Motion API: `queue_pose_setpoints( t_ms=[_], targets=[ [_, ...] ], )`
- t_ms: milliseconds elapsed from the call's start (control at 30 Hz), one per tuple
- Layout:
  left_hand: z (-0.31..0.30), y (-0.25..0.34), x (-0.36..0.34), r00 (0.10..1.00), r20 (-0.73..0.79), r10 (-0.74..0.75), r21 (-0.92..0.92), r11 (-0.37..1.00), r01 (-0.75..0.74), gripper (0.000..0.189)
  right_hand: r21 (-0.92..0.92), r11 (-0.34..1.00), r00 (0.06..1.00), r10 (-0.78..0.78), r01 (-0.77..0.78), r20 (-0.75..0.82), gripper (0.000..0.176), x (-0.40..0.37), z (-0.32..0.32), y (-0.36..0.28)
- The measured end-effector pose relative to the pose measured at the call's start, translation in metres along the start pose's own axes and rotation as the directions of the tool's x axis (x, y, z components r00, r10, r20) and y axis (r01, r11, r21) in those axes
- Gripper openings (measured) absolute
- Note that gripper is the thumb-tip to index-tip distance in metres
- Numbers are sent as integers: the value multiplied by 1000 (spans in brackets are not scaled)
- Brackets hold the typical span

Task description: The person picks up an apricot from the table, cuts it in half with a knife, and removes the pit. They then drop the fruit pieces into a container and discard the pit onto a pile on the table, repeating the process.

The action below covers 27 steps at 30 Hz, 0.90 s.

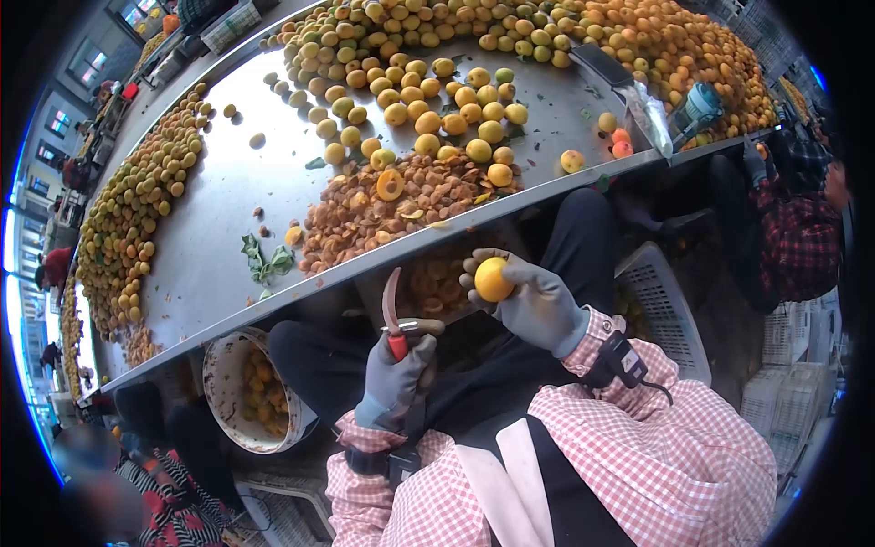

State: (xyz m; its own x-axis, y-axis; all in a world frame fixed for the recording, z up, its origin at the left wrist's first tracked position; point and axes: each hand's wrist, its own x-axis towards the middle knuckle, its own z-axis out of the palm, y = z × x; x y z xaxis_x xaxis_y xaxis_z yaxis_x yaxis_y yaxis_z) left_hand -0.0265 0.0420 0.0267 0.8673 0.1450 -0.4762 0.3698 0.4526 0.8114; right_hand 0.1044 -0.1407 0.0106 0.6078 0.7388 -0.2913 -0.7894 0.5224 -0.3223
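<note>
My left hand (394,378), in a grey glove, is closed round the red handle of a curved knife (392,305). Its blade points up toward the table edge. To the right, my gloved right hand (540,310) grips a whole yellow apricot (493,280) between thumb and fingers. Knife and apricot are apart, both just in front of the metal table (228,196). On the table beyond my hands lies a brown heap of apricot pits (374,214), with a cut apricot half (390,185) on top.
Whole apricots (428,100) are spread behind the pits, with a larger pile (665,55) at the back right. A white bucket (260,392) holding apricots stands by my left knee. A plastic crate (663,305) sits right of my legs. A co-worker (802,223) sits at far right.
</note>
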Motion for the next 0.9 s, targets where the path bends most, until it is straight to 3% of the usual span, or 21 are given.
queue_pose_setpoints(
  t_ms=[33,100,133,167,200,233,267,300,333,367,433,533,667,733,833,900],
  targets=[
    [3,0,-1,1000,3,-6,0,1000,6,18,2,1000,1000,-2,2,-6,38,-3,2,-2],
    [9,5,-2,999,-20,-35,76,996,36,20,-186,983,988,30,-2,148,49,-8,19,-7],
    [4,-6,3,999,19,43,119,992,-45,19,-185,983,988,25,3,150,49,-9,21,-9],
    [8,-5,3,999,21,43,123,991,-45,19,-516,851,985,-6,96,173,55,-10,23,-9],
    [15,-3,2,992,25,123,117,985,-125,20,-775,606,979,-28,178,203,61,-12,23,-9],
    [20,-3,1,979,30,200,110,973,-202,20,-773,609,979,-31,178,201,61,-12,20,-8],
    [22,-5,2,979,31,199,111,973,-202,20,-898,330,956,-136,291,260,66,-11,16,-7],
    [23,-8,4,938,50,342,263,902,-343,22,-936,11,915,-215,353,342,71,-12,13,-7],
    [24,-10,5,876,90,473,402,788,-467,24,-945,169,940,-246,280,235,71,-11,13,-5],
    [22,-13,6,876,90,473,403,787,-466,24,-945,170,940,-246,281,235,71,-12,14,-5],
    [17,-17,5,875,145,463,652,620,-436,29,-880,437,977,-179,188,120,70,-12,17,-5],
    [18,-14,4,863,150,482,730,535,-425,33,-869,462,984,-83,177,157,71,-11,15,-5],
    [16,-20,8,799,236,553,805,349,-479,41,-762,577,956,-158,293,248,70,-10,10,12],
    [18,-20,5,823,224,523,822,352,-448,38,-638,734,972,-144,231,186,68,-16,20,16],
    [21,-18,3,848,201,491,845,351,-404,36,-714,682,987,-81,158,141,69,-19,22,16],
    [20,-19,2,848,187,497,854,345,-390,36,-679,721,989,-68,138,130,62,-19,22,17]
  ],
)
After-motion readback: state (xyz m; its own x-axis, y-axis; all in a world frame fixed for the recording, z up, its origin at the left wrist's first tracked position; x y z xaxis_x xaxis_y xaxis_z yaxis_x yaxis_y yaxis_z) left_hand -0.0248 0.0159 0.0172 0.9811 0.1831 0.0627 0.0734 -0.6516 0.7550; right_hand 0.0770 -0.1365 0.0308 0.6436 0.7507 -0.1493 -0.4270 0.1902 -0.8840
